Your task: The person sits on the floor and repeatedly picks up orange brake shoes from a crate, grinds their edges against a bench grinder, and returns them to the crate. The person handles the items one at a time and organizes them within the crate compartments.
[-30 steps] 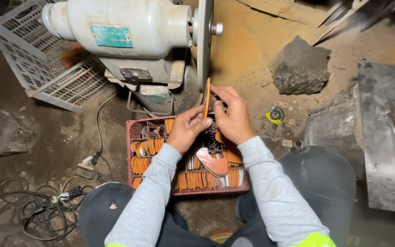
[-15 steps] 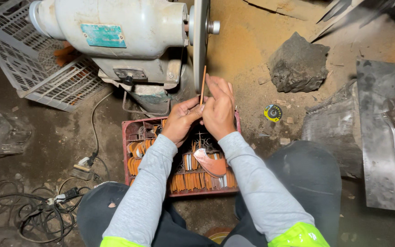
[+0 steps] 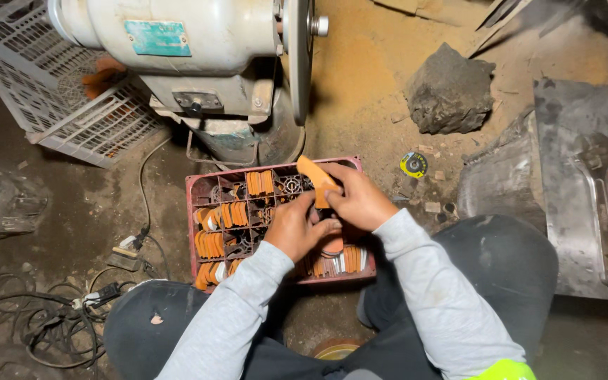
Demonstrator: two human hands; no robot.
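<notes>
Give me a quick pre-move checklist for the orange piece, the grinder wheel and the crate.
1. Grip on orange flat piece: both the right hand and left hand on it. Ok.
2. Piece clear of grinding wheel: apart, held over the crate. Ok.
3. Red crate under the hands, orange pieces stacked in compartments. Ok.
4. Wheel spinning: cannot tell.
5. Hand protection: bare. Not ok.
6. Cables loose on floor at left. Not ok.
</notes>
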